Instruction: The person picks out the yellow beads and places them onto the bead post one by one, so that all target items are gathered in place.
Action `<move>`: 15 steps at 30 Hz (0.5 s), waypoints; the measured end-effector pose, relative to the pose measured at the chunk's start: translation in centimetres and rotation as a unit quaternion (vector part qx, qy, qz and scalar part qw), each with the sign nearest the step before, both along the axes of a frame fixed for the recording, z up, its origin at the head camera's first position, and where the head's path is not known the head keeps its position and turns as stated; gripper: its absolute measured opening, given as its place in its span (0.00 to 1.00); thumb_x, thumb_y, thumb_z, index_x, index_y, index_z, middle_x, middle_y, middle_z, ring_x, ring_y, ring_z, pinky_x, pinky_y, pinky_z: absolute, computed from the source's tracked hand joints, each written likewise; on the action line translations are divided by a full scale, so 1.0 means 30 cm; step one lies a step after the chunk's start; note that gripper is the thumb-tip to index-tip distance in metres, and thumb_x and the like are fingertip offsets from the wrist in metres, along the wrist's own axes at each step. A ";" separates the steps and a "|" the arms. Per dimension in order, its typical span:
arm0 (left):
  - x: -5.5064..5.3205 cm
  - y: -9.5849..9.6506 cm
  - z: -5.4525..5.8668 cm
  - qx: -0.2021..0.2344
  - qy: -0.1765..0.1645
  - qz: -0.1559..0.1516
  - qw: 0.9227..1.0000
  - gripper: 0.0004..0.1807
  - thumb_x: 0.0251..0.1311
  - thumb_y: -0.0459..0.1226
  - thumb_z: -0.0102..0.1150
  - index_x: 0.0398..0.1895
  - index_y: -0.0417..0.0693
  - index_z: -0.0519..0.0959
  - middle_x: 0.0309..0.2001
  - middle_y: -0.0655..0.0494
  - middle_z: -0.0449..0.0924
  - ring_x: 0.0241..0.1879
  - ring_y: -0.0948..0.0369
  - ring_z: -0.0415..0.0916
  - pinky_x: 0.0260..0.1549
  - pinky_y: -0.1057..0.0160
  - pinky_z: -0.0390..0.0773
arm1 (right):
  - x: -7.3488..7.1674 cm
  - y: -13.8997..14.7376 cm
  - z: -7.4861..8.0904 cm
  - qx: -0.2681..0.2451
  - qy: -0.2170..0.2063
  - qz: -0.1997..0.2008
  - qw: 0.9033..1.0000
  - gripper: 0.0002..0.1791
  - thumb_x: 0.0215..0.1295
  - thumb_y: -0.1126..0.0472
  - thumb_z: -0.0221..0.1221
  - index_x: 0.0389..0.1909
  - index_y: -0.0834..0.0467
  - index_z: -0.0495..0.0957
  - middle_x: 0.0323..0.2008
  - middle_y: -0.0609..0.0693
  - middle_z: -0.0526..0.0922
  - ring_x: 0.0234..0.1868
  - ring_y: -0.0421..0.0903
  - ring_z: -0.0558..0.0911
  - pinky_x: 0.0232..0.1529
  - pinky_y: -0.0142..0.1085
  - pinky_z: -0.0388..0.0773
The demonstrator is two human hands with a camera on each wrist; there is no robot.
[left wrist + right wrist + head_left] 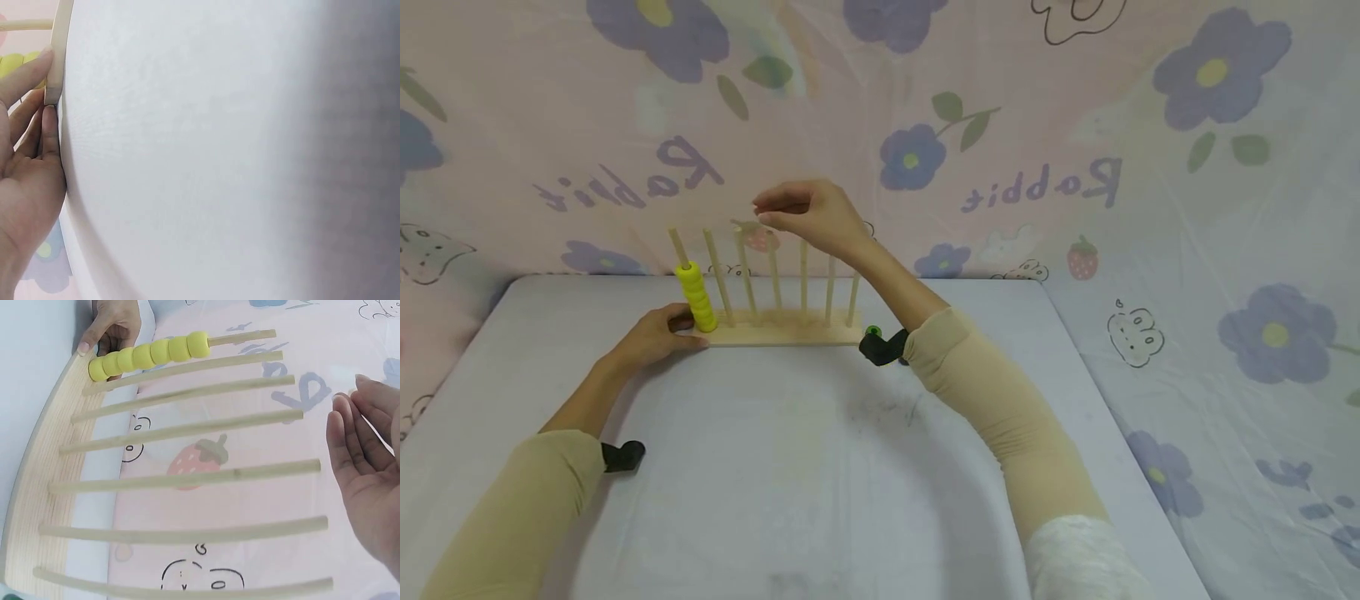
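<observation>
A wooden bead rack stands at the back of the table, with a flat base (782,337) and a row of upright pegs (187,481). Several yellow beads (697,298) are stacked on its leftmost peg; the other pegs carry none. My left hand (651,337) grips the base's left end, its thumb along the front and the other fingers at the end and behind, as the left wrist view shows on the base (57,69). Above the middle pegs hovers my right hand (816,215). Its fingers bend loosely with a gap to the thumb, and nothing shows between them (369,469).
Just right of the base lies a small green ring-like piece (873,332), partly hidden by the black wrist mount (883,347) on the right arm. A white cloth covers the table (790,467). Behind it hangs a patterned curtain (820,100) with flowers and rabbits.
</observation>
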State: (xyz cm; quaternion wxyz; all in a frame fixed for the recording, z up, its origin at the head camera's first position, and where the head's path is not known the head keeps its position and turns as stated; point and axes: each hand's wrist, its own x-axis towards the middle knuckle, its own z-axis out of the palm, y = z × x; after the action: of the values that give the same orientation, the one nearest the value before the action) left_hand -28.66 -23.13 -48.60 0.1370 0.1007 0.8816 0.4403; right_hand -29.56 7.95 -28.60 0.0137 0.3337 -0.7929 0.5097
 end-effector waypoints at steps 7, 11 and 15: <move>0.009 0.000 0.012 0.007 0.008 -0.006 1.000 0.49 0.59 0.43 0.70 0.75 0.31 0.53 0.71 0.30 0.59 0.70 0.37 0.58 0.70 0.39 0.55 | 0.025 0.081 -0.024 -0.009 0.000 0.005 1.000 0.14 0.65 0.61 0.66 0.50 0.62 0.84 0.46 0.51 0.87 0.45 0.42 0.85 0.51 0.32 0.81; 0.009 0.000 0.011 0.010 0.006 -0.008 1.000 0.49 0.60 0.43 0.70 0.75 0.31 0.53 0.71 0.30 0.58 0.70 0.37 0.58 0.70 0.40 0.55 | 0.031 0.121 -0.044 -0.013 -0.001 0.003 1.000 0.15 0.65 0.62 0.66 0.50 0.64 0.84 0.45 0.51 0.87 0.45 0.42 0.86 0.50 0.34 0.82; 0.004 -0.004 0.002 0.012 0.007 -0.010 1.000 0.49 0.59 0.43 0.70 0.75 0.31 0.53 0.71 0.30 0.59 0.70 0.38 0.58 0.70 0.40 0.56 | 0.039 0.158 -0.065 -0.007 -0.002 0.003 1.000 0.15 0.65 0.62 0.65 0.51 0.64 0.83 0.46 0.51 0.87 0.46 0.43 0.86 0.51 0.35 0.82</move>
State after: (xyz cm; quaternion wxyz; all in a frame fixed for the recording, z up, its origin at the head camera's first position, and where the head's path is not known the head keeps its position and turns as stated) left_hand -28.55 -23.26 -48.54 0.1341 0.1138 0.8760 0.4491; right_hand -28.40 12.70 -30.55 0.0125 0.3350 -0.7881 0.5163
